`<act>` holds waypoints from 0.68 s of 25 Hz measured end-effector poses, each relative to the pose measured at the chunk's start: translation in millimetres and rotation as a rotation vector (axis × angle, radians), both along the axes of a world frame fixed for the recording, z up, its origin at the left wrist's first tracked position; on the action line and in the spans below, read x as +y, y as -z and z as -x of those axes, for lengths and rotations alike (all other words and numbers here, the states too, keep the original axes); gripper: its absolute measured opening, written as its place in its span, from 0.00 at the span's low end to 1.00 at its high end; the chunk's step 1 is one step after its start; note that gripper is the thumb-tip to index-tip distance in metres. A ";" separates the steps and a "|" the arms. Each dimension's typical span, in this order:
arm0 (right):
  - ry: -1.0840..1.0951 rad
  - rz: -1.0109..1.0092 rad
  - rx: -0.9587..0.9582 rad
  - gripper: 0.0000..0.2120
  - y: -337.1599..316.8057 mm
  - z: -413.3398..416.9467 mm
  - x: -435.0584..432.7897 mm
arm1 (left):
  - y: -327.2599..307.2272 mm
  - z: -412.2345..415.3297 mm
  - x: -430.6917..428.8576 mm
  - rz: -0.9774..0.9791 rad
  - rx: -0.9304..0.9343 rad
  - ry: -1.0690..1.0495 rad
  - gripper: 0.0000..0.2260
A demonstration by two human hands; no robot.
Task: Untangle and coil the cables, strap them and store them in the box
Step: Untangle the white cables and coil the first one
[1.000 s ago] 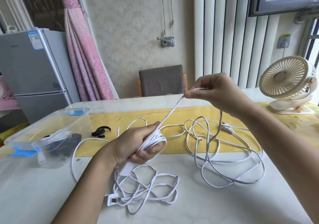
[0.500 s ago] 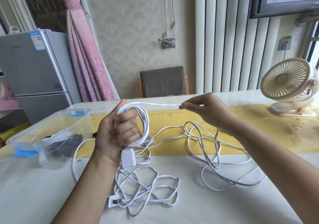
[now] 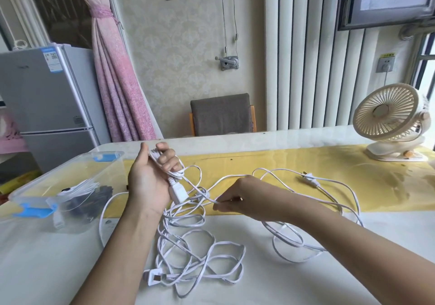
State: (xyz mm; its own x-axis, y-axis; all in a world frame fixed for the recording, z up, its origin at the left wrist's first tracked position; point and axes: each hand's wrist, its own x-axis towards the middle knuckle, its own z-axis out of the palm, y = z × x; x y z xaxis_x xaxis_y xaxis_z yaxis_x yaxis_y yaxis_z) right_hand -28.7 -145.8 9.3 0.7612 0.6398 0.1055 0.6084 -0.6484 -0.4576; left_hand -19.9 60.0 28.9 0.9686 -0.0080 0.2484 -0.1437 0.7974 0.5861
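Dropping from the raised pull of half a second earlier, the right grip had come down near the worktop and pinched the next stretch of cable between fingertips, just beside the left grip. The left grip, now turned palm towards the camera, clenched round a small coil, a boxy white socket hanging below it. Another loop seemed laid on, yet most of the length lay loose, so strapping looked some way off: thin, glossy white flex in slack loops over the smooth pale worktop and yellow runner, with a plug far right. The clear plastic box with blue clasps stood at left, holding dark and white bundles
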 end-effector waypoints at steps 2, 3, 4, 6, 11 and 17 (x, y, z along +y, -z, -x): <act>-0.017 0.027 0.016 0.14 -3.2 6.3 4.3 | -3.2 3.0 -10.4 -0.142 0.022 -0.128 0.18; -0.024 0.030 0.027 0.14 -4.5 7.9 4.8 | -3.3 3.6 -13.5 -0.201 0.035 -0.173 0.19; -0.036 0.028 0.037 0.14 -6.5 9.2 4.6 | -2.9 3.9 -16.1 -0.257 0.048 -0.215 0.19; -0.065 0.014 0.058 0.12 -10.0 10.3 3.1 | 1.0 3.4 -20.2 -0.432 0.039 -0.335 0.19; -0.168 0.009 0.208 0.10 -26.3 13.5 -4.1 | 23.0 -3.9 -22.2 -1.175 -0.261 -0.665 0.19; -0.102 -0.048 0.168 0.05 -58.0 11.5 -28.9 | 26.7 4.0 -25.0 -1.558 -0.281 -0.422 0.22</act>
State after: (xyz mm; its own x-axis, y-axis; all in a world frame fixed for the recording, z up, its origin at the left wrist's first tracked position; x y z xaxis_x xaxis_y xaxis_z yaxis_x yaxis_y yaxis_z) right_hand -40.3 -174.7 67.3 0.7024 0.7117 0.0152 0.5823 -0.5622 -0.5873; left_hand -23.9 35.0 2.2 0.8954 -0.1669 0.4128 -0.4200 -0.6241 0.6589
